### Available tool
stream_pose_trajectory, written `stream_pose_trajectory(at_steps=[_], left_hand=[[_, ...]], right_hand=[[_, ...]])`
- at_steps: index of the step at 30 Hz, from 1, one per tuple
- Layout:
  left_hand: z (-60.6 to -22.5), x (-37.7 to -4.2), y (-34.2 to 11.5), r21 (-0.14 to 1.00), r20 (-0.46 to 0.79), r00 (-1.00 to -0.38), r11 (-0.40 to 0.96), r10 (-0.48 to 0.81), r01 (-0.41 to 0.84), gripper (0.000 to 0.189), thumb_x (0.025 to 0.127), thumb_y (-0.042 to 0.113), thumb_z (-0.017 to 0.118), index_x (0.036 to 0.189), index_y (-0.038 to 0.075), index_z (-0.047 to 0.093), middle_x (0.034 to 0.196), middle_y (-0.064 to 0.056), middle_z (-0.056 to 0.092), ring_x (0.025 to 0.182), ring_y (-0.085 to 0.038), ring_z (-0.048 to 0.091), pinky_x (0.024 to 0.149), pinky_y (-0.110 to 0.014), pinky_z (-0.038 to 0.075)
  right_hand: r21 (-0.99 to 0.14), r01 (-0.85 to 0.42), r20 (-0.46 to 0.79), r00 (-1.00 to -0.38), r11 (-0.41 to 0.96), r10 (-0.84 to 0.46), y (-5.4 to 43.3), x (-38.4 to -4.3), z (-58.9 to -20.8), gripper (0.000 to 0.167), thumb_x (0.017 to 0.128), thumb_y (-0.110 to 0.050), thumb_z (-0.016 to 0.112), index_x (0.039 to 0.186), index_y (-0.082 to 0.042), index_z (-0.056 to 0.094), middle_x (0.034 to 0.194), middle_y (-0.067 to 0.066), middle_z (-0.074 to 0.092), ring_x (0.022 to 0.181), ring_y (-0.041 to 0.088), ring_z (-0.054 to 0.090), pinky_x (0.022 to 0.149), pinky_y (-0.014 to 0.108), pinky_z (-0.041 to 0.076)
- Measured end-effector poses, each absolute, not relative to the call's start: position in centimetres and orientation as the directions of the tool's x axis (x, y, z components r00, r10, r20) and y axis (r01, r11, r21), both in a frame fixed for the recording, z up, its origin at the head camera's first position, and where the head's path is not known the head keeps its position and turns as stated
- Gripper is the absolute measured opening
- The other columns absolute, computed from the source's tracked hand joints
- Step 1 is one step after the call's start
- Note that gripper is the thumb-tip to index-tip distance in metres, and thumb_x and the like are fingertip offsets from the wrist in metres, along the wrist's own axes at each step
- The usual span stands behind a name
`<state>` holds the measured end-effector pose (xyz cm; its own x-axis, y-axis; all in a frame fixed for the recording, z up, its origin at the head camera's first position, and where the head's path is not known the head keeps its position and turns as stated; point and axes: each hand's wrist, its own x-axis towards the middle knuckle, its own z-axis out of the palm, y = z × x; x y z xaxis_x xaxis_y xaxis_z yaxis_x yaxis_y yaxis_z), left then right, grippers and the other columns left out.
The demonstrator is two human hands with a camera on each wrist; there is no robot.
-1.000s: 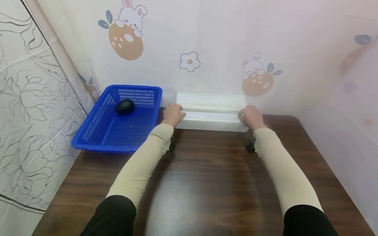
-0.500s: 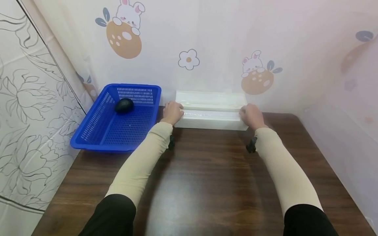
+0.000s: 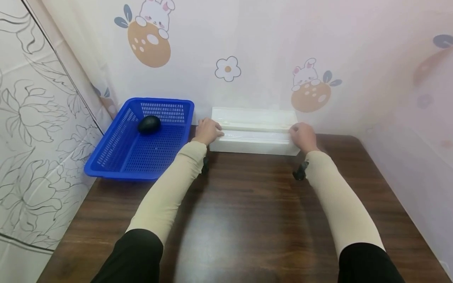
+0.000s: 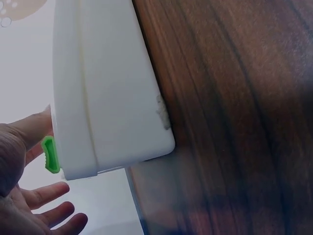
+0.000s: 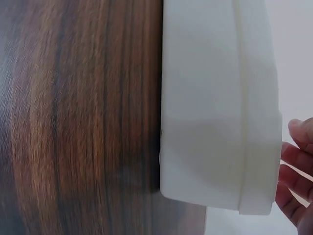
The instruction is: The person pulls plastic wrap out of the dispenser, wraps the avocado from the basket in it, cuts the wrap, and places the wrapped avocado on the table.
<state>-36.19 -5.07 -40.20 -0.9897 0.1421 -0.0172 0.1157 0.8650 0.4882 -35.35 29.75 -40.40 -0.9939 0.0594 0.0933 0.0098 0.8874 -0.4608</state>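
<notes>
A long white cling film dispenser [image 3: 255, 147] stands on the table against the back curtain, its lid [image 3: 255, 114] raised. Shiny clear cling film [image 3: 256, 136] lies across its top. At the dispenser's left end, my left hand [image 3: 207, 131] pinches the film's edge; in the left wrist view its lower fingers [image 4: 54, 213] spread free beside a green slider [image 4: 51, 154]. My right hand [image 3: 303, 136] pinches the film at the right end, its curled fingers [image 5: 295, 181] partly behind the dispenser in the right wrist view. The fingertips' exact contact is partly hidden.
A blue perforated plastic basket [image 3: 141, 176] stands at the table's left, with a dark avocado-like fruit [image 3: 149, 124] inside. The brown wooden table [image 3: 247, 220] stretches in front of the dispenser. Patterned curtains [image 3: 262, 47] close off the back and sides.
Both hands stay at the dispenser's ends, with the right hand slightly farther right and higher in view. The whole scene shifts a little upward with the head. Basket and fruit stay put.
</notes>
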Motion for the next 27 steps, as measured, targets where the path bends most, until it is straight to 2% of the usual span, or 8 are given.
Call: stream_pose_trajectory(at_steps=[2, 6, 16, 20, 23, 27], left_hand=[[-40.1, -36.4, -5.1, 0.472, -0.016, -0.988, 0.873, 0.15, 0.125, 0.031, 0.089, 0.035, 0.071, 0.114, 0.017, 0.073, 0.133, -0.011, 0.056, 0.127, -0.033, 0.041, 0.105, -0.048, 0.04], [-39.9, -36.7, -5.0, 0.43, -0.002, -0.985, 0.889, 0.173, 0.155, 0.028, 0.088, 0.033, 0.071, 0.11, 0.016, 0.074, 0.127, -0.011, 0.06, 0.124, -0.032, 0.044, 0.105, -0.046, 0.04], [-40.2, -36.6, -4.5, 0.409, 0.051, -0.99, 0.902, 0.13, 0.14, 0.019, 0.094, 0.025, 0.064, 0.105, 0.015, 0.076, 0.119, -0.01, 0.063, 0.12, -0.031, 0.047, 0.103, -0.046, 0.041], [-40.2, -36.4, -3.9, 0.329, 0.104, -0.987, 0.932, 0.122, 0.15, 0.02, 0.095, 0.025, 0.061, 0.106, 0.016, 0.076, 0.116, -0.01, 0.063, 0.115, -0.03, 0.049, 0.098, -0.043, 0.045], [-40.2, -36.3, -3.3, 0.292, 0.121, -0.978, 0.936, 0.169, 0.198, 0.023, 0.095, 0.028, 0.061, 0.108, 0.015, 0.075, 0.115, -0.009, 0.066, 0.112, -0.029, 0.053, 0.094, -0.041, 0.048], [-40.2, -36.3, -2.7, 0.341, 0.094, -0.96, 0.898, 0.262, 0.279, 0.029, 0.093, 0.034, 0.065, 0.111, 0.013, 0.075, 0.117, -0.005, 0.071, 0.113, -0.03, 0.059, 0.093, -0.041, 0.052]], right_hand=[[-0.5, 0.045, 0.07, -0.993, 0.865, 0.092, 29.6, -35.2, -40.2, 0.036, 0.095, -0.018, 0.044, 0.114, 0.008, 0.062, 0.119, 0.029, 0.06, 0.113, 0.042, 0.054, 0.101, 0.056, 0.041], [-0.537, 0.075, 0.054, -0.991, 0.84, 0.123, 29.4, -35.2, -39.9, 0.037, 0.096, -0.018, 0.043, 0.116, 0.008, 0.061, 0.12, 0.029, 0.06, 0.114, 0.043, 0.054, 0.102, 0.056, 0.041], [-0.551, 0.064, 0.085, -0.988, 0.832, 0.132, 29.2, -35.5, -39.7, 0.036, 0.097, -0.018, 0.047, 0.117, 0.008, 0.061, 0.121, 0.029, 0.06, 0.117, 0.042, 0.053, 0.106, 0.055, 0.038], [-0.556, 0.074, 0.084, -0.986, 0.828, 0.145, 29.2, -35.7, -39.7, 0.036, 0.096, -0.017, 0.046, 0.117, 0.008, 0.061, 0.121, 0.029, 0.061, 0.117, 0.042, 0.053, 0.106, 0.054, 0.038], [-0.56, 0.084, 0.082, -0.984, 0.825, 0.156, 29.1, -35.7, -39.7, 0.036, 0.096, -0.017, 0.045, 0.117, 0.008, 0.061, 0.121, 0.029, 0.06, 0.117, 0.042, 0.053, 0.106, 0.054, 0.038], [-0.572, 0.084, 0.085, -0.983, 0.816, 0.161, 28.7, -35.5, -39.5, 0.036, 0.096, -0.016, 0.046, 0.117, 0.009, 0.061, 0.121, 0.029, 0.06, 0.117, 0.042, 0.053, 0.106, 0.053, 0.038]])
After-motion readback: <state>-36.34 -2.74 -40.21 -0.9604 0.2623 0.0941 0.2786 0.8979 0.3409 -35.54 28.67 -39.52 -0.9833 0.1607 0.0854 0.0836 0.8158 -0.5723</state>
